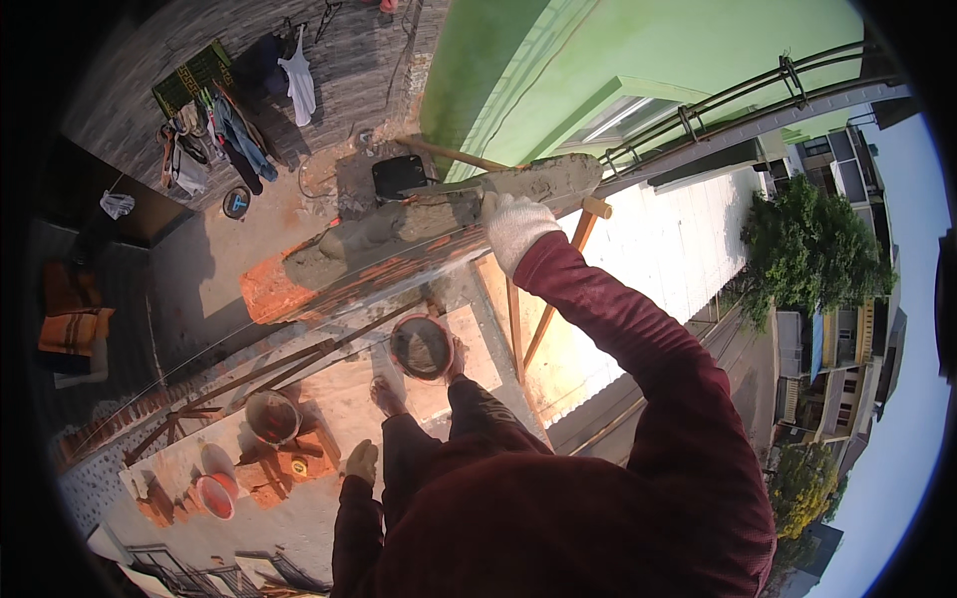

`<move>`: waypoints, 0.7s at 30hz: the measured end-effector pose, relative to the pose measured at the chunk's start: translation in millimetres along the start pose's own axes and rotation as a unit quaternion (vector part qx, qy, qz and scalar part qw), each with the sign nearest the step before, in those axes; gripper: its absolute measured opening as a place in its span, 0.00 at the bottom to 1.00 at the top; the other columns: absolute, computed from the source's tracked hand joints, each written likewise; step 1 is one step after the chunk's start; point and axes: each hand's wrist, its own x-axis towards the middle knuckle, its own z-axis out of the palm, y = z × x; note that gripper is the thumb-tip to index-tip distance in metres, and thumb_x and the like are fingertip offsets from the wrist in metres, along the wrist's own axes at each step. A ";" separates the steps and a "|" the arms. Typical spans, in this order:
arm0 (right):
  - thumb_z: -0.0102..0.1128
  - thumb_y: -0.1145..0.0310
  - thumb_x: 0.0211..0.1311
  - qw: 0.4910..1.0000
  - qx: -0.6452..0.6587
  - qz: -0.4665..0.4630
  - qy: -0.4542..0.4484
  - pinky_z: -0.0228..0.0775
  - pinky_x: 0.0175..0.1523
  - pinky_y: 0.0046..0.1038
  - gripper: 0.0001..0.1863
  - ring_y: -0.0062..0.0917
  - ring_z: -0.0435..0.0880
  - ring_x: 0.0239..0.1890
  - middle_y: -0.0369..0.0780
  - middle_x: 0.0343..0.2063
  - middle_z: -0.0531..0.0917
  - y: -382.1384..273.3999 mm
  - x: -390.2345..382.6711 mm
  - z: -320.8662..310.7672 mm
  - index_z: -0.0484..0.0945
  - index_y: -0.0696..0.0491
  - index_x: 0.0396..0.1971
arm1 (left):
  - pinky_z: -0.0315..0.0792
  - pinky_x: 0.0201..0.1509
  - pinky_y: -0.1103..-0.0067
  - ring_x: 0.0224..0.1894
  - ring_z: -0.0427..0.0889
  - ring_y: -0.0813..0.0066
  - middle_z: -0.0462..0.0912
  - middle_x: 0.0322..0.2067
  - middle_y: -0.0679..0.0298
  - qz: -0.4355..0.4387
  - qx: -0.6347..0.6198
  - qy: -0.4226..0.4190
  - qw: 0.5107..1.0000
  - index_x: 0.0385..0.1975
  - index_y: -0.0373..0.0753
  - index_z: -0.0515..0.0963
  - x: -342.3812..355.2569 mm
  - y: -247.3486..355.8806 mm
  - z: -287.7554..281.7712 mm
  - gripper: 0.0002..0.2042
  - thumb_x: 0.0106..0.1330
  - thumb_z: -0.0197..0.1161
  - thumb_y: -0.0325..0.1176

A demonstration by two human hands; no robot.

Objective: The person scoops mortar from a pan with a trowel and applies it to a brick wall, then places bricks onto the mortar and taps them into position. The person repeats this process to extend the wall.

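My right hand (518, 229), in a white glove, reaches onto the top of a low brick wall (269, 284) with wet grey mortar (369, 241) spread along it. Its fingers are closed at the mortar, round something I cannot make out. A string runs along the wall. My left hand (361, 460), in a tan glove, hangs low at my left side, open, nearest to some stacked orange bricks (317, 444). A bucket of grey mortar (419, 349) stands between my bare feet, and another bucket (271, 417) stands to the left.
A red pail (216, 495) and loose bricks lie at lower left, near metal bars (179, 419). Wooden props (543, 329) lean at the right, beside a white roof (668, 239) and a street. Beyond the wall are hanging laundry (209, 130) and a green building (518, 60) with scaffold rails.
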 end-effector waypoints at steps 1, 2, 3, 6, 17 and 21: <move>0.62 0.74 0.57 0.999 0.035 0.001 0.024 0.81 0.41 0.42 0.17 0.45 0.87 0.37 0.48 0.32 0.83 -1.5 -13.8 -8.5 0.76 0.60 0.47 | 0.75 0.43 0.79 0.40 0.81 0.76 0.84 0.43 0.63 -0.013 0.021 -0.010 1.000 0.66 0.33 0.73 -5.4 10.9 1.2 0.28 0.72 0.65 0.43; 0.62 0.74 0.58 0.996 0.073 -0.001 0.048 0.81 0.41 0.42 0.18 0.46 0.87 0.37 0.47 0.32 0.83 -4.9 -28.0 -18.5 0.75 0.60 0.48 | 0.74 0.49 0.76 0.46 0.81 0.71 0.84 0.47 0.59 0.021 0.055 -0.022 0.998 0.67 0.33 0.73 -5.3 10.5 3.4 0.29 0.71 0.65 0.45; 0.62 0.75 0.57 0.990 0.138 0.015 0.022 0.80 0.41 0.42 0.19 0.47 0.86 0.37 0.47 0.31 0.82 -12.5 -41.9 -39.2 0.75 0.58 0.50 | 0.74 0.56 0.72 0.52 0.81 0.66 0.83 0.51 0.55 0.051 0.084 -0.024 0.995 0.67 0.34 0.72 -5.0 2.7 4.5 0.31 0.70 0.65 0.47; 0.62 0.67 0.60 0.952 0.270 0.071 -0.124 0.79 0.44 0.43 0.18 0.46 0.86 0.39 0.49 0.36 0.82 -5.7 -107.9 -68.7 0.76 0.56 0.49 | 0.59 0.76 0.59 0.74 0.65 0.48 0.69 0.69 0.39 0.057 0.265 -0.103 0.957 0.72 0.34 0.66 26.8 -29.4 1.9 0.44 0.64 0.66 0.60; 0.62 0.64 0.61 0.825 0.244 0.173 -0.480 0.80 0.44 0.44 0.11 0.45 0.89 0.41 0.49 0.33 0.88 -149.1 -183.0 375.8 0.86 0.53 0.39 | 0.64 0.72 0.54 0.74 0.58 0.40 0.56 0.73 0.43 0.050 0.636 -0.080 0.766 0.74 0.45 0.63 58.2 1.7 31.4 0.47 0.57 0.70 0.62; 0.62 0.66 0.61 0.778 0.308 0.245 -0.489 0.79 0.50 0.42 0.12 0.44 0.87 0.47 0.48 0.39 0.88 -220.5 -173.1 514.2 0.86 0.53 0.42 | 0.63 0.72 0.52 0.72 0.61 0.41 0.62 0.70 0.45 0.126 0.646 -0.064 0.750 0.70 0.45 0.69 73.0 -18.5 14.7 0.42 0.57 0.71 0.58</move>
